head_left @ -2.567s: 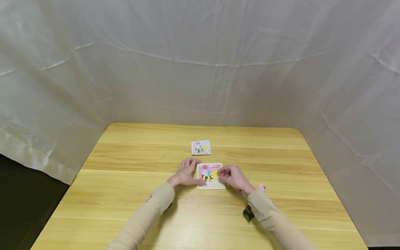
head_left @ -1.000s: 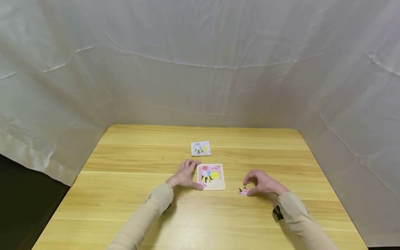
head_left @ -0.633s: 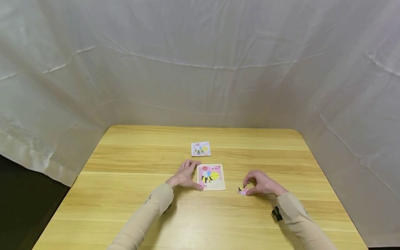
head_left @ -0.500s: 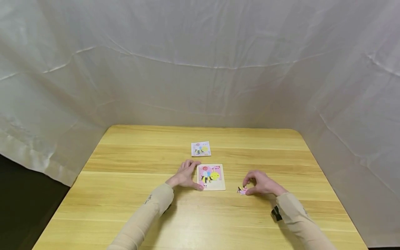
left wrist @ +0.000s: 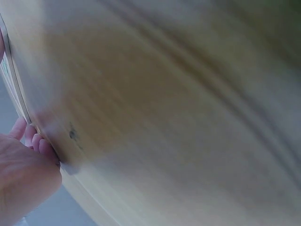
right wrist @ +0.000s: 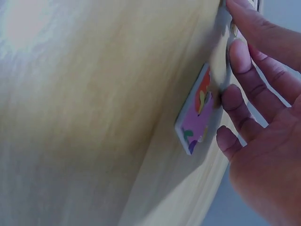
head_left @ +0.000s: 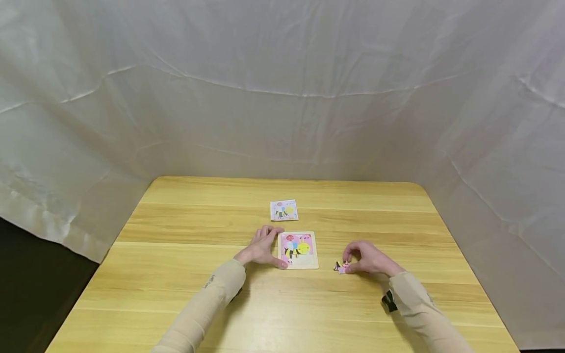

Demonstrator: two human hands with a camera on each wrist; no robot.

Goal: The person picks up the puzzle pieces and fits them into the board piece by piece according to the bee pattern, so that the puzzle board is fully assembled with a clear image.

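R wrist view only: fingers (right wrist: pixel 237 101) on puzzle piece (right wrist: pixel 196 112) edge.

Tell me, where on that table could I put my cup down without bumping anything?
The wide bare wood left of the left hand and right of the right hand is free, as is the table's far strip behind the small picture card. The middle is crowded: the puzzle board, the loose puzzle piece and both hands.
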